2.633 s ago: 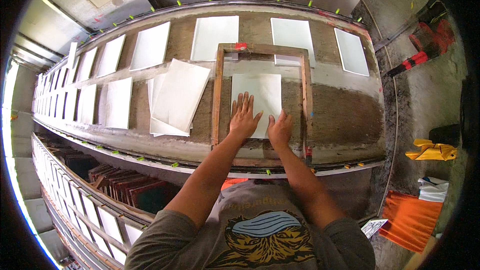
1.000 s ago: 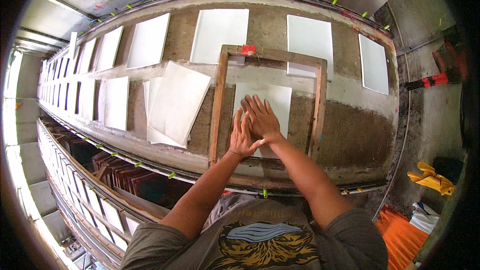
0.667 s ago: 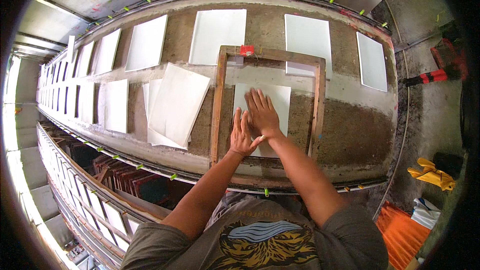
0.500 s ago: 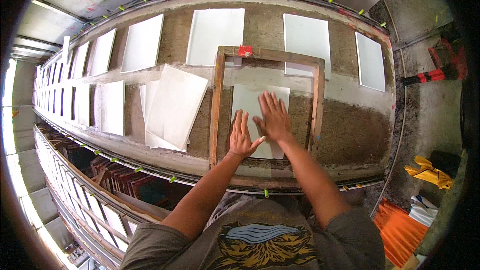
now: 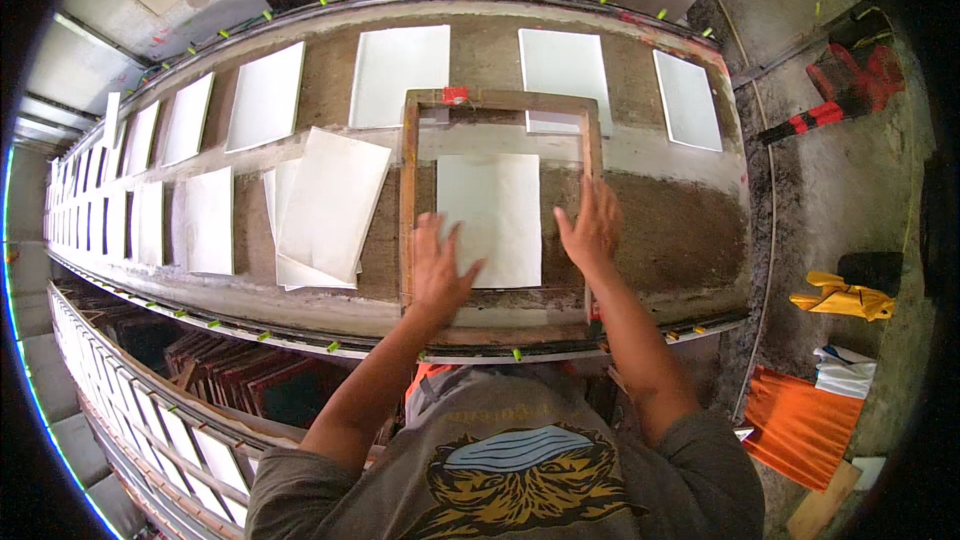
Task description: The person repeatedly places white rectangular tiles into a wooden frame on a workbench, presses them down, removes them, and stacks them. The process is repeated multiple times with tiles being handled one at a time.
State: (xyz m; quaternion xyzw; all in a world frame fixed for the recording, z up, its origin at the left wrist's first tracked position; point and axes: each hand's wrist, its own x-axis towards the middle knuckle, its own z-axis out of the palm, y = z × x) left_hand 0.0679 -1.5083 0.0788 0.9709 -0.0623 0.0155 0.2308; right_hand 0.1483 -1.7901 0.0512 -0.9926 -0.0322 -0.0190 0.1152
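A wooden screen frame (image 5: 500,98) with sheer mesh lies on the long table, a red patch on its far bar. Through it shows a white sheet (image 5: 490,225). My left hand (image 5: 440,270) is at the frame's left bar, fingers apart, its thumb side over the sheet's near-left part. At the right bar is my right hand (image 5: 592,225), fingers stretched along the wood and thumb apart, to the right of the sheet. Whether either hand presses on the bars I cannot tell.
Left of the frame, loose white sheets (image 5: 330,205) overlap at angles. More white sheets (image 5: 400,75) lie in two rows along the brown table (image 5: 680,230). Green clips line its edges. Stacked frames (image 5: 240,365) sit below left; an orange cloth (image 5: 800,425) and yellow cloth (image 5: 845,298) are at right.
Both hands have moved apart from over the sheet, the left to the frame's left bar and the right to its right bar. The whole view has shifted slightly.
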